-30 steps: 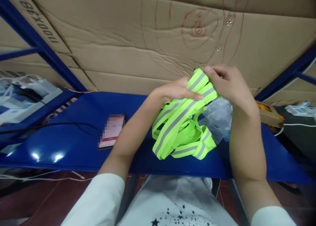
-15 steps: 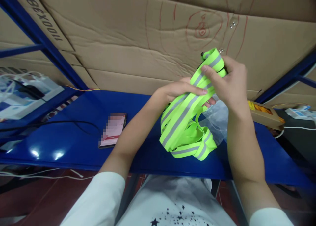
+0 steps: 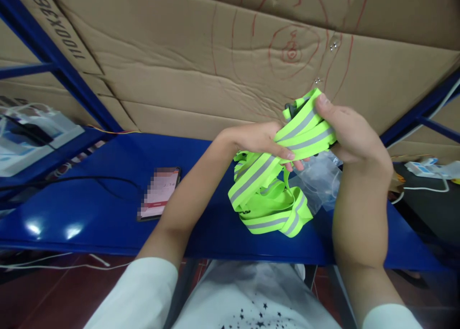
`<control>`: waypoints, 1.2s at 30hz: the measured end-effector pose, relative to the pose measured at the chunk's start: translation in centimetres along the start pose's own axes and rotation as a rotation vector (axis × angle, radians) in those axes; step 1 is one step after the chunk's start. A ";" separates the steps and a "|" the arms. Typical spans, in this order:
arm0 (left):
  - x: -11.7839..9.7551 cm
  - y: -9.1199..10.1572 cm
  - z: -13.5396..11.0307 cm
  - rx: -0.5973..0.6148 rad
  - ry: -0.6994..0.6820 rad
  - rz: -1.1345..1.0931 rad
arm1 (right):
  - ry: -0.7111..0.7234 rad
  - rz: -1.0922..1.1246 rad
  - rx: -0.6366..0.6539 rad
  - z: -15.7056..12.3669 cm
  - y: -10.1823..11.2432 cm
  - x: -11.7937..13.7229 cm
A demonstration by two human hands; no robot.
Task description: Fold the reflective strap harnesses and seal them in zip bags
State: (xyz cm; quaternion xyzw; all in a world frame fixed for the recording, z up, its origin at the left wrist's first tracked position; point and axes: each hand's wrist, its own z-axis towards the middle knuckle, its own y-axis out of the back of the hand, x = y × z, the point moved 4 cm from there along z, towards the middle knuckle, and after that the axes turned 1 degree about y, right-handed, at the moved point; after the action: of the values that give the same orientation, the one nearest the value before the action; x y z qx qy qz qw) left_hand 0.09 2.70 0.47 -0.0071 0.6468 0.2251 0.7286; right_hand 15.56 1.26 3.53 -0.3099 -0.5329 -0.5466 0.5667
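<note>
One green strap [image 3: 253,179] with grey stripes lies bunched in both hands, over the near middle of the table [image 3: 97,223]; whether its lowest loops touch the top, I cannot tell. At ten o'clock on the bundle, the left hand [image 3: 264,137] clamps it, thumb above and fingertips showing below. At two o'clock, the right hand [image 3: 354,125] grips the upper bend, thumb pressed to its edge, its other fingers mostly hidden. A black buckle [image 3: 291,109] sits at twelve, between the hands. Just beside the strap at three o'clock lies a clear bag [image 3: 319,178], partly behind it. Toward nine, past the left forearm, is a phone [image 3: 165,190], with a black cable [image 3: 89,179] beyond. Cardboard [image 3: 161,56] marked with red rings [image 3: 293,53] stands behind at twelve.
</note>
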 end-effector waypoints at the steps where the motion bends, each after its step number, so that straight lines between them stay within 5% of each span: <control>1: -0.1 -0.1 -0.1 0.019 0.009 0.002 | -0.028 -0.003 0.020 0.3 -0.1 -0.5; 3: -0.2 -0.3 -0.1 0.024 0.025 0.012 | -0.013 -0.048 -0.009 1.2 -0.3 -1.3; 8: -0.2 -0.4 0.0 -0.018 0.007 -0.032 | 0.336 -0.339 -0.211 2.4 -0.4 -1.1; 15: 1.3 1.6 0.7 -0.303 -0.052 0.082 | 0.481 -0.647 0.143 0.7 -1.7 -0.3; 23: 1.1 1.6 -0.4 -0.092 0.063 -0.036 | 0.507 -0.610 0.140 1.8 -2.5 -1.3; 28: 1.3 1.5 -0.2 -0.174 0.104 -0.196 | 0.532 -0.669 0.020 1.9 -1.7 -0.8; 36: 1.4 1.0 -0.4 -0.032 0.145 -0.314 | 0.590 -0.574 -0.229 0.1 0.7 1.6</control>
State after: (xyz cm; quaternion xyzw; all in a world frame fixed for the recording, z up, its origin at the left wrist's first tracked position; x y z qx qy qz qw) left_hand -0.50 3.91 -0.65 -0.1356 0.6849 0.1176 0.7062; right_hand 15.97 1.01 5.22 -0.0405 -0.3484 -0.8032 0.4815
